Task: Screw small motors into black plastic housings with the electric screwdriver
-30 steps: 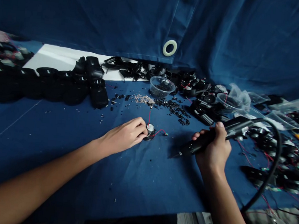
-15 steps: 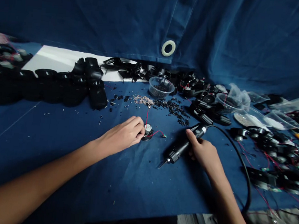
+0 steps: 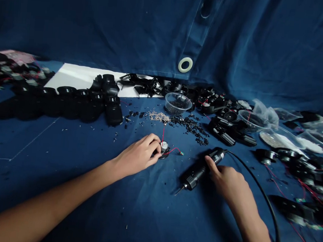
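Seen from the head camera, the left hand [image 3: 137,158] pinches a round black part with a silver cylinder on it [image 3: 164,150] between thumb and fingers. Two thin red wires leave that part, one toward 12 o'clock and one toward 3 o'clock. The right hand [image 3: 226,184] lies at about 4 o'clock from the part, its fingers on a slim black corded power tool [image 3: 199,172]; how firmly they hold it, I cannot tell. A strip of dark-blue cloth [image 3: 60,195] separates the hands, with scattered black crumbs toward 7 o'clock. At 12 o'clock, a round clear plastic bowl [image 3: 178,103] holds small dark pieces, just beyond a heap of tiny silver screws [image 3: 158,116]. At 2 o'clock, a shallow clear plastic dish [image 3: 277,140] holds pale granules.
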Demonstrator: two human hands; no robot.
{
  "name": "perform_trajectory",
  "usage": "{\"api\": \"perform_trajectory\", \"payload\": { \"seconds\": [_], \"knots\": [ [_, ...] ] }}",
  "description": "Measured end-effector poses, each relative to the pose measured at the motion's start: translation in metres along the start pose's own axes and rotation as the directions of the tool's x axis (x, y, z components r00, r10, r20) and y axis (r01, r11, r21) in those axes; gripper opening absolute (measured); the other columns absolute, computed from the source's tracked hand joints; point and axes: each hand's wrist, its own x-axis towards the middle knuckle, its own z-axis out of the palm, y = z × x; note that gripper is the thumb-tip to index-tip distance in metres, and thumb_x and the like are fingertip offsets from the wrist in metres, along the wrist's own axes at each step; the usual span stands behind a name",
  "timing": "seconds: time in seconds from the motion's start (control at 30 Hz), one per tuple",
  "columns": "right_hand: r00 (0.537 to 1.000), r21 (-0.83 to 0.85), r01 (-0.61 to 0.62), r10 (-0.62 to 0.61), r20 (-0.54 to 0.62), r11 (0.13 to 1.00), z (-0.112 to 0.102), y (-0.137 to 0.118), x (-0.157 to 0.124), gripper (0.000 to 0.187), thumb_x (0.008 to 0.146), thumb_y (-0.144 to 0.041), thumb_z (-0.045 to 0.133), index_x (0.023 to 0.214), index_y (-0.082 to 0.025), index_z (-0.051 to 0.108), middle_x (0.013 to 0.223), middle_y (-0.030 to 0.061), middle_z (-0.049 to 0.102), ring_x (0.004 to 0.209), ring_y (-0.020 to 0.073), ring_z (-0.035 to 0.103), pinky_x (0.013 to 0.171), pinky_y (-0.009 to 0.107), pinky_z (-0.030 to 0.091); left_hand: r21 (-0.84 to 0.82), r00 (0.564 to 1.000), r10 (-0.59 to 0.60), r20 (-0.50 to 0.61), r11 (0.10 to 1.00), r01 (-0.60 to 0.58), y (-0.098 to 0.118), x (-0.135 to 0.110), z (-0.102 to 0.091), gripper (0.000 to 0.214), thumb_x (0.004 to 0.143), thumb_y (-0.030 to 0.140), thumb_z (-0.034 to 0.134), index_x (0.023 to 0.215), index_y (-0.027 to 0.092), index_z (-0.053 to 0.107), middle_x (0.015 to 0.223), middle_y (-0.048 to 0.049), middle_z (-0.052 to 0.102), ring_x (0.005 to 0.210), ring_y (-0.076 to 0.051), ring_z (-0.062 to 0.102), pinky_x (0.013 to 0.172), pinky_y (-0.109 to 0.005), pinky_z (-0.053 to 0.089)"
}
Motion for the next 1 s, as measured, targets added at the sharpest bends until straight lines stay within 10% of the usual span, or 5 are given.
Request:
{"api": "perform_trajectory", "payload": {
  "seconds": [0.23, 0.4, 0.5, 0.73, 1.0],
  "knots": [
    [0.908, -0.048, 0.386, -0.371, 0.196, 0.921, -0.009, -0.031, -0.024, 0.037, 0.088, -0.056, 0.041, 0.071, -0.024, 0.052, 0.053, -0.0002, 0.052, 0.048, 0.0175, 0.048, 0.052, 0.027, 0.031, -0.013, 0.987, -0.116, -0.113, 0.993, 0.115, -0.003, 0.005, -0.019, 0.016, 0.095, 0.03, 0.044, 0.084, 0.019, 0.049, 0.088, -0.0011, 0.055, 0.084, -0.015, 0.052, 0.079, -0.032, 0.045],
    [0.438, 0.161, 0.865, -0.871, 0.222, 0.476, -0.008, -0.092, -0.042, 0.024, 0.094, -0.036, 0.039, 0.09, -0.02, 0.056, 0.086, 0.0051, 0.061, 0.081, 0.0187, 0.056, 0.075, 0.031, 0.043, 0.143, 0.989, -0.088, -0.116, 0.984, 0.104, -0.011, 0.013, -0.024, 0.032, 0.098, 0.032, 0.035, 0.074, 0.018, 0.051, 0.078, -0.0007, 0.054, 0.079, -0.015, 0.05, 0.078, -0.031, 0.043],
    [0.288, -0.032, 0.958, -0.947, 0.146, 0.286, 0.004, -0.115, -0.034, 0.024, 0.094, -0.03, 0.039, 0.098, -0.016, 0.058, 0.096, 0.0104, 0.059, 0.096, 0.0244, 0.052, 0.087, 0.039, 0.04, 0.293, 0.983, -0.121, -0.136, 0.943, 0.156, -0.032, 0.034, -0.033, 0.038, 0.099, 0.035, 0.03, 0.074, 0.018, 0.053, 0.078, -0.0012, 0.056, 0.08, -0.016, 0.052, 0.08, -0.031, 0.042],
    [0.485, -0.244, 0.858, -0.868, 0.1, 0.452, 0.022, -0.108, -0.004, 0.025, 0.092, -0.036, 0.044, 0.089, -0.016, 0.06, 0.086, 0.01, 0.058, 0.092, 0.0273, 0.051, 0.096, 0.052, 0.032, 0.559, 0.964, -0.251, -0.09, 0.788, 0.258, -0.129, 0.119, -0.068, 0.024, 0.086, 0.011, 0.048, 0.109, 0.012, 0.054, 0.107, -0.0142, 0.057, 0.099, -0.025, 0.051, 0.081, -0.036, 0.04],
    [0.532, -0.057, 0.842, -0.808, 0.254, 0.537, 0.03, -0.103, 0.006, 0.023, 0.088, -0.041, 0.052, 0.089, -0.018, 0.054, 0.086, 0.0066, 0.059, 0.077, 0.0215, 0.055, 0.071, 0.036, 0.046, 0.623, 0.97, -0.236, 0.057, 0.768, 0.15, -0.199, 0.163, -0.064, 0.017, 0.083, 0.008, 0.046, 0.093, 0.013, 0.058, 0.097, -0.0116, 0.058, 0.091, -0.022, 0.052, 0.078, -0.033, 0.039]
  ]
}}
